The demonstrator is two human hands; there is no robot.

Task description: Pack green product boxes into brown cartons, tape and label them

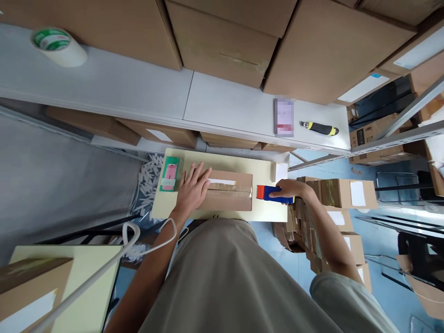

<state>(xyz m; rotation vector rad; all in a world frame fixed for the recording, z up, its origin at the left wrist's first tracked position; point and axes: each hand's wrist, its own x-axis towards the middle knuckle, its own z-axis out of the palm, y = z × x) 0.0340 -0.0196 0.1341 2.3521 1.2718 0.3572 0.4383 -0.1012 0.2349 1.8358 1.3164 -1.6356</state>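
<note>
A long brown cardboard box (229, 201) lies on the cream table (222, 159) in front of me, with clear tape on its right end and a white label strip on top. My left hand (194, 187) rests flat on the box's left part, fingers spread. At the table's right end, my right hand (287, 189) is closed around a blue and orange block-shaped object (272, 193). The orange end points at the box, a small gap away from it. I cannot make out what kind of thing it is.
A green box with a pink picture (169, 174) lies at the table's left end; a small white box (280, 171) is at the back right. On the shelf above are a tape roll (60, 46), a box cutter (319, 128) and large cartons (225, 41). Cartons (347, 194) stand to the right.
</note>
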